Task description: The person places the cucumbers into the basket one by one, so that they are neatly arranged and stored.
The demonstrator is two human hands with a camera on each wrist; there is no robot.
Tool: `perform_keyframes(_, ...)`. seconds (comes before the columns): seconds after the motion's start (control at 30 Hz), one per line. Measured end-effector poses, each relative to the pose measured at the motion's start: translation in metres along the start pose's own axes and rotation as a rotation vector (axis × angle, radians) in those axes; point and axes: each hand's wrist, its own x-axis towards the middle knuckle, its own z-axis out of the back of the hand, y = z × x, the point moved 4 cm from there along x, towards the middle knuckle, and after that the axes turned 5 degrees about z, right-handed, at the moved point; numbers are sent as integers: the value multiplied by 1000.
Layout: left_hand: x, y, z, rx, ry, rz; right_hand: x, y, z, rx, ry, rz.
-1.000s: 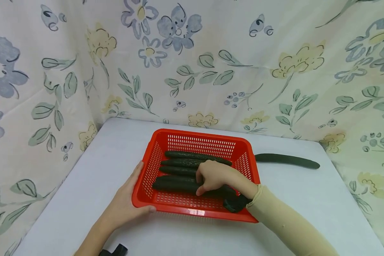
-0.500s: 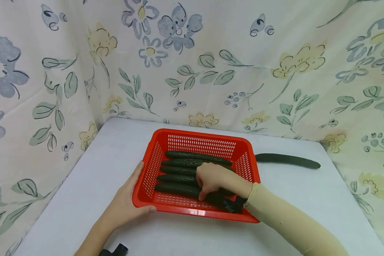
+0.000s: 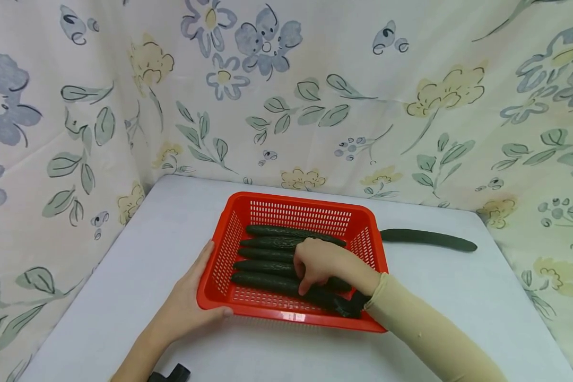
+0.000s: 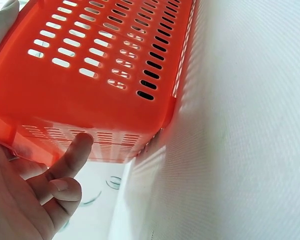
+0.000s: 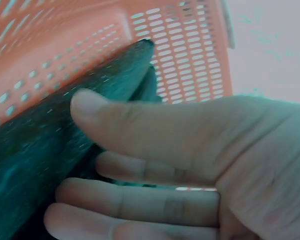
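Note:
Several dark green cucumbers [image 3: 267,253] lie side by side in a red plastic basket [image 3: 286,315]. My right hand [image 3: 322,260] is over their right part, its thumb touching the front cucumber [image 3: 262,281]. In the right wrist view that thumb lies on the cucumber [image 5: 45,117], with a gap between thumb and loosely bent fingers; the fingertips are near the dark cucumbers beside it. My left hand [image 3: 193,297] holds the basket's near left corner, thumb along the front rim, fingers on the left side. The left wrist view shows bent fingers [image 4: 72,160] against the basket's outer wall.
A single cucumber [image 3: 430,240] lies on the white table [image 3: 124,297], right of the basket. A floral curtain [image 3: 286,106] hangs behind the table. A black object [image 3: 178,372] shows by my left forearm.
The front cucumber, pressed close to its neighbour a second ago, now lies apart from it at the left end. My right hand shifted slightly toward me, then back up a little. My left hand stays put.

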Motion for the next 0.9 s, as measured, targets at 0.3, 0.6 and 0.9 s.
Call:
perform_keyframes(0.3, -1, 0, 0, 3, 0, -4, -13, -5, 16, 113, -39, 30)
perform_keyframes(0.6, -2, 0, -1, 0, 3, 0, -36, -13, 41, 110, -290, 148)
perform_keyframes(0.9, -1, 0, 1, 16, 2, -1, -70, -41, 46, 144, -474, 151)
